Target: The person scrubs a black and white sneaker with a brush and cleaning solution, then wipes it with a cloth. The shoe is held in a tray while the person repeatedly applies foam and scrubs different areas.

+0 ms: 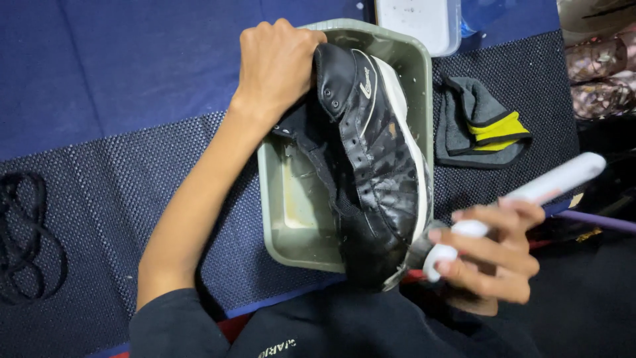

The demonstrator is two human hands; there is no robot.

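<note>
Glossy black shoe (371, 159), left hand (275, 66), grey-green tub (291, 232), white brush (530, 195)

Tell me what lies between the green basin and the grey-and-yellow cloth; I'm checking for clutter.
Head view: only bare dark mesh mat separates the green basin from the grey-and-yellow cloth.

Black long-sleeved fabric top (278, 331), left sleeve pushed above the elbow. Small pale printed lettering near the chest. Both hands bare.
</note>
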